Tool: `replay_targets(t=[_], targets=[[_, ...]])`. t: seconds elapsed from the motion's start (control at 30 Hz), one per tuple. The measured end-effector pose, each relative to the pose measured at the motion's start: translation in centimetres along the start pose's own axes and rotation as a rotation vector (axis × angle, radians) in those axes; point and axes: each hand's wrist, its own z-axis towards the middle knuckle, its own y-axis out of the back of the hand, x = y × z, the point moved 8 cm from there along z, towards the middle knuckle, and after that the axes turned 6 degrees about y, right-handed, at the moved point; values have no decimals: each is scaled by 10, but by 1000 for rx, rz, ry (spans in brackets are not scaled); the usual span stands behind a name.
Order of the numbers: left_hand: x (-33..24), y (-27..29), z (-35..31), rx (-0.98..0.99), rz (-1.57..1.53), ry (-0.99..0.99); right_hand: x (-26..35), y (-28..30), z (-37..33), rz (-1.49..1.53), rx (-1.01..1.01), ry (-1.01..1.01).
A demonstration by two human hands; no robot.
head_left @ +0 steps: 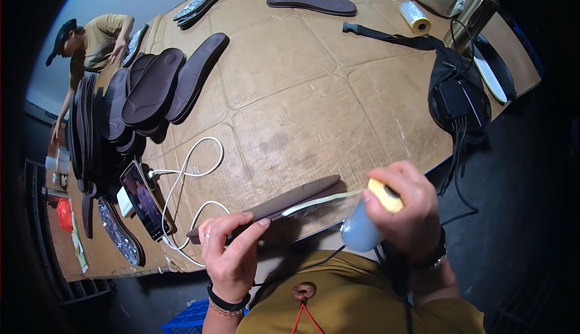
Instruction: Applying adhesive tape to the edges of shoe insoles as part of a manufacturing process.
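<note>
My left hand (232,252) is closed on the left part of a dark brown insole pair (296,192), thumb and fingers pinching it near the table's front edge. The pair lies on edge, slanting up to the right. My right hand (414,207) grips a small roll of clear stretch film (360,228) with a yellow core, just past the table edge. From the roll a whitish, drawn-out strip of film (323,201) runs left to the insoles. How the film lies on their near side is hard to make out.
Stacks of brown insoles (154,86) and film-wrapped pairs (121,234) cover the left. A propped phone (145,201) with a white cable (181,174) stands nearby. At right are a black bag (459,98), a metal bottle (474,13) and another film roll (414,16). A co-worker (99,41) leans in, far left.
</note>
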Motion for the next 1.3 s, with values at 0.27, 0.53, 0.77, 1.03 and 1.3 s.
replay_targets(t=[0.27,0.53,0.77,1.03,1.3], targets=[[-4,4,7,28,-51,33,-5,9,7,19,-39,0],[-17,-13,32,185,-131,183,1,4,6,24,15,26],[-20,-26,43,167,-45,192,3,6,3,35,-1,38],[-20,-30,50,125,-124,251,2,6,1,57,12,19],[-18,-35,50,67,-172,216,2,6,-1,65,2,18]])
